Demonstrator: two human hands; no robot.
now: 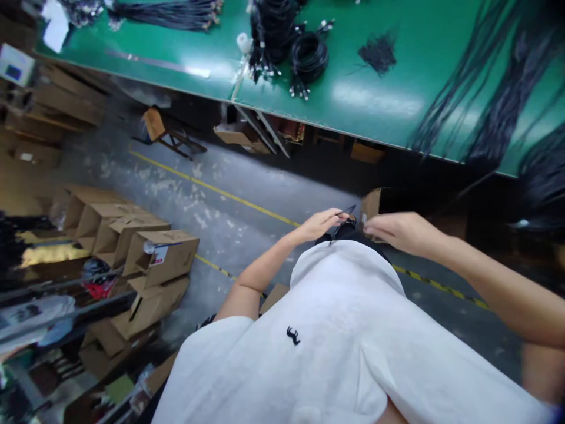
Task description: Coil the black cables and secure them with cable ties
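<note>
a thin black strand point(349, 209) is sitting pinched in the fingers of the left hand point(321, 225), just beyond the hem of the white shirt point(344, 294). one narrow length is slanting out past the fingertips towards the right hand point(395, 228); its finer details are staying too small to tell.

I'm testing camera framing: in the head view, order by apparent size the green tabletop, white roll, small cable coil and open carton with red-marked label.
Green tabletop
Open carton
Cable coil
White roll
</note>
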